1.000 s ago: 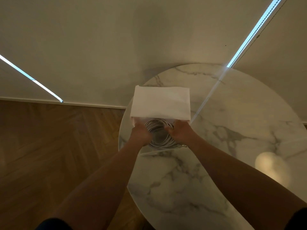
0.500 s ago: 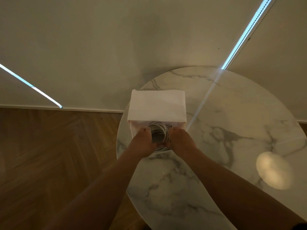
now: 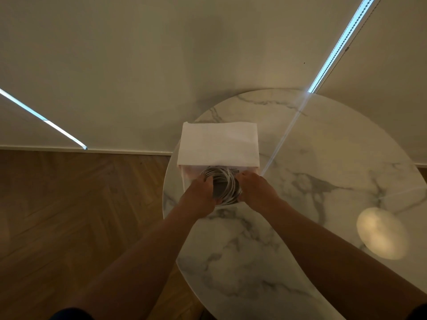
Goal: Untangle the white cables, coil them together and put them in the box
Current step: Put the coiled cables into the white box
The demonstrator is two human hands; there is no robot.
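Observation:
A round coil of white cables (image 3: 227, 184) is held from both sides over the open white box (image 3: 186, 179) at the left edge of the marble table. My left hand (image 3: 199, 197) grips the coil's left side and my right hand (image 3: 255, 192) grips its right side. The box's white lid (image 3: 219, 144) stands tilted back behind the coil and hides the far part of the box. The coil's lower edge and the box's inside are covered by my hands.
The round marble table (image 3: 312, 204) reaches right and toward me, with a bright light patch (image 3: 381, 232) on its right side. The box sits close to the table's left rim. Wooden floor (image 3: 80, 215) lies to the left; a pale wall (image 3: 184, 65) is behind.
Both hands have carried the coil away from me and squeezed it narrower, so it now sits in the box opening under the raised lid.

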